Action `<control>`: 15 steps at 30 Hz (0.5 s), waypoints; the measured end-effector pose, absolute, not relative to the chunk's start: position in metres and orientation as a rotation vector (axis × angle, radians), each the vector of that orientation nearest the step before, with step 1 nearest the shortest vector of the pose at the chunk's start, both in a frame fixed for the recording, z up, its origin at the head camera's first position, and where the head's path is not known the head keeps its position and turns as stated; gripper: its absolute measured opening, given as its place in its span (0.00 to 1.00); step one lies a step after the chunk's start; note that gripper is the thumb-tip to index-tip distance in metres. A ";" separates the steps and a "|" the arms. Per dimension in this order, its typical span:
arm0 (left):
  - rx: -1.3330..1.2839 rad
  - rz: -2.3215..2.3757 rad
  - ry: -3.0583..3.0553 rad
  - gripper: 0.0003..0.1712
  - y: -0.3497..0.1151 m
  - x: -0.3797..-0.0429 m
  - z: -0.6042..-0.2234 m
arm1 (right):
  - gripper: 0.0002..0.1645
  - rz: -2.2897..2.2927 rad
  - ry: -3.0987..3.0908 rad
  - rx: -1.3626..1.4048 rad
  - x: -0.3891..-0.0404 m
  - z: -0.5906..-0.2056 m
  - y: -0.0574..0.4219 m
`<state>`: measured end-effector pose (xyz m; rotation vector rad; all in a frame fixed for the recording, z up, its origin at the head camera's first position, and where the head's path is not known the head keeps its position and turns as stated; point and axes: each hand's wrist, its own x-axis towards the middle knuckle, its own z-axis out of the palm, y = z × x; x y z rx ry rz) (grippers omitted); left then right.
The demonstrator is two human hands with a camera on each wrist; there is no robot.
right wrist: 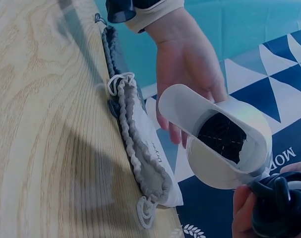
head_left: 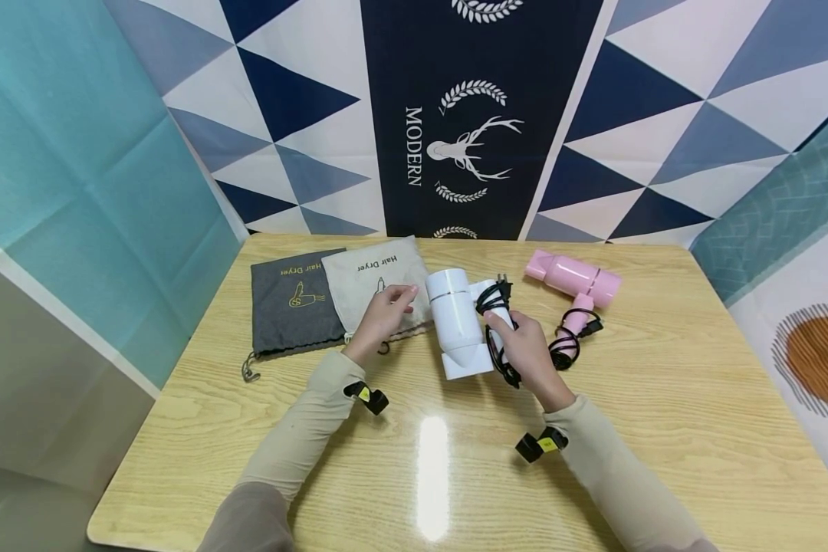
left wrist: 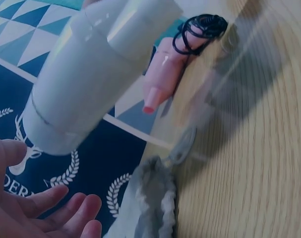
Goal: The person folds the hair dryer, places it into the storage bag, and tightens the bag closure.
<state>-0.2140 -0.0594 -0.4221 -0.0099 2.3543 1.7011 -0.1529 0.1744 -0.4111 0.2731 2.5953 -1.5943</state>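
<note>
A white hair dryer (head_left: pixel 455 314) is held above the table by my right hand (head_left: pixel 524 349), whose fingers and thumb grip its handle and the black cord wound round it. In the right wrist view, the flat nozzle (right wrist: pixel 182 106) shows its dark inside. My left hand (head_left: pixel 385 316) is to the left of the dryer, over a white drawstring bag (head_left: pixel 345 268) printed "Hair Dryer". Its fingers are loosely extended, with nothing held, in the left wrist view. That bag overlaps a dark grey drawstring bag (head_left: pixel 271 310) with a yellow dryer print.
On the right of the wooden table (head_left: pixel 662 399) lies a pink hair dryer (head_left: pixel 573 276), its black cord (head_left: pixel 567 356) wrapped about the handle. A patterned cloth (head_left: pixel 317 153) hangs along the table's far edge. Both wrists carry small black cameras.
</note>
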 end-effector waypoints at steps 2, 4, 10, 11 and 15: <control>-0.003 1.697 2.355 0.28 -0.062 -0.215 -0.423 | 0.35 -1.592 2.594 0.271 -0.152 -0.410 0.174; 0.013 1.684 2.369 0.27 -0.065 -0.217 -0.424 | 0.36 -1.588 2.590 0.272 -0.152 -0.410 0.174; 0.087 1.576 2.466 0.23 -0.071 -0.220 -0.429 | 0.38 -1.582 2.590 0.271 -0.151 -0.408 0.174; 0.102 1.542 2.492 0.22 -0.072 -0.221 -0.430 | 0.37 -1.584 2.588 0.272 -0.151 -0.408 0.174; 0.172 1.361 2.607 0.21 -0.076 -0.224 -0.436 | 0.36 -1.588 2.585 0.277 -0.150 -0.409 0.174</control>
